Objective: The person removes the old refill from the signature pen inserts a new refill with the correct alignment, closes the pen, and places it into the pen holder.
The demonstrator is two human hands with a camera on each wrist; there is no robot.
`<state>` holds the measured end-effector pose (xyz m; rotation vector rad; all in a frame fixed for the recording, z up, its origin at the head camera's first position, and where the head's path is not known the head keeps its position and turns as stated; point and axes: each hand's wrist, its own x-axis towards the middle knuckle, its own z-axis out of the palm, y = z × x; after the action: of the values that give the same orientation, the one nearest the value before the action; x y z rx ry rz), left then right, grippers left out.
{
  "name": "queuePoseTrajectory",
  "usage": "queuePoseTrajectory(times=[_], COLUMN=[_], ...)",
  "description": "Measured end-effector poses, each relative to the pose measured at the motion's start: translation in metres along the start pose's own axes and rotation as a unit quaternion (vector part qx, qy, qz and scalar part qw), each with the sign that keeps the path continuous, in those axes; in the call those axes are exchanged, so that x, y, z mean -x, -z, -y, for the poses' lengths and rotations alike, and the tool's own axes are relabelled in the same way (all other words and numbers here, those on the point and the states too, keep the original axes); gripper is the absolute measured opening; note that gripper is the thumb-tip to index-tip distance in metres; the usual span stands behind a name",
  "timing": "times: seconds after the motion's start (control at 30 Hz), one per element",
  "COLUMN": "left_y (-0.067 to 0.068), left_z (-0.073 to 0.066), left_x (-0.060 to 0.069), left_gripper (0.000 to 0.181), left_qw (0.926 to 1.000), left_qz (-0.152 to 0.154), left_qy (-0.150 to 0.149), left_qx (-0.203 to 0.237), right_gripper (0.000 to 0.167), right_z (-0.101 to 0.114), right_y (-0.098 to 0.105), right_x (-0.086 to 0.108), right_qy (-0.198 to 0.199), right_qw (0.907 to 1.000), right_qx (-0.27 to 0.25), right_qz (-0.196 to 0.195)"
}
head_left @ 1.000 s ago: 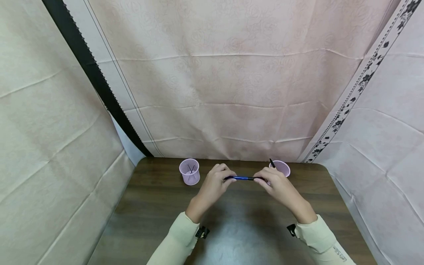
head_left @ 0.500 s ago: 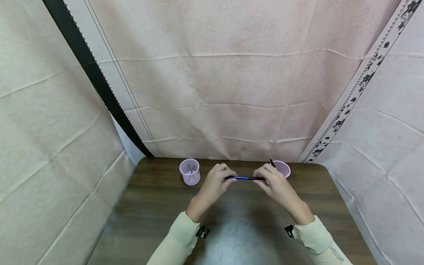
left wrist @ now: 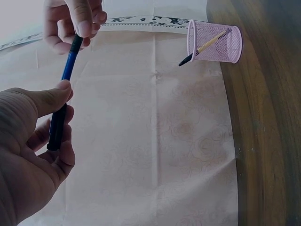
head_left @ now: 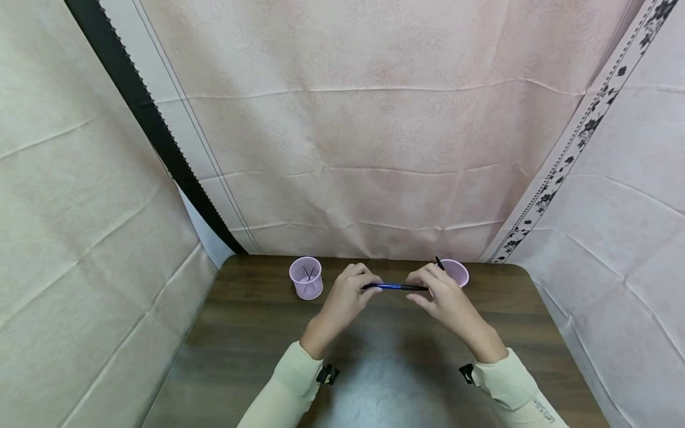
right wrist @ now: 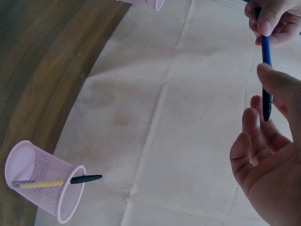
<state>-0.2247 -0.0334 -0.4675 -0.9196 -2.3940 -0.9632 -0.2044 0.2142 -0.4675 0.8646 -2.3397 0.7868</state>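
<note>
Right hand (head_left: 448, 302) spreads wider, gaping around the blue-and-black pen (head_left: 393, 286); left hand (head_left: 345, 300) pinches it, and slackening there could drop it!

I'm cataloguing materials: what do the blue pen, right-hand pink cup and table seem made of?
Blue pen: probably plastic, with a smooth, shiny barrel. Pink cup: likely painted metal, judging by fine mesh and solid rim. Table: wood or laminate, glossy, with brown grain and reflected light.

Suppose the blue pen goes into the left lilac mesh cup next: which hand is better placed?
Probably the left hand: it grips the blue pen and is nearer the left mesh cup. The right hand sits farther off.
</note>
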Motion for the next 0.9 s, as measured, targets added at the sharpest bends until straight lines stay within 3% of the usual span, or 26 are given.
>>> queuePoseTrajectory(times=[0.17, 0.43, 0.7, 0.9], left_y=[0.0005, 0.0030, 0.0051, 0.0039], left_z=[-0.0001, -0.0004, -0.0022, -0.0017], left_x=[-0.0002, 0.0007, 0.0017, 0.0012], left_gripper=[0.010, 0.009, 0.010, 0.008], left_qw=[1.0000, 1.0000, 0.9999, 1.0000], left_qz=[-0.007, -0.008, -0.006, -0.006], left_qy=[-0.005, -0.002, 0.003, -0.001], left_qx=[-0.003, 0.000, 0.009, 0.007], right_gripper=[0.039, 0.018, 0.006, 0.013], right_z=[-0.0012, 0.0010, -0.0010, 0.0007], right_y=[0.0028, 0.0089, 0.0034, 0.0030], right_x=[-0.0013, -0.0054, -0.0043, -0.0045], right_qy=[0.004, -0.050, -0.011, -0.012], right_qw=[0.9998, 0.9963, 0.9989, 0.9994], right_qx=[-0.006, -0.027, -0.005, -0.016], right_qz=[0.021, 0.064, 0.045, 0.030])
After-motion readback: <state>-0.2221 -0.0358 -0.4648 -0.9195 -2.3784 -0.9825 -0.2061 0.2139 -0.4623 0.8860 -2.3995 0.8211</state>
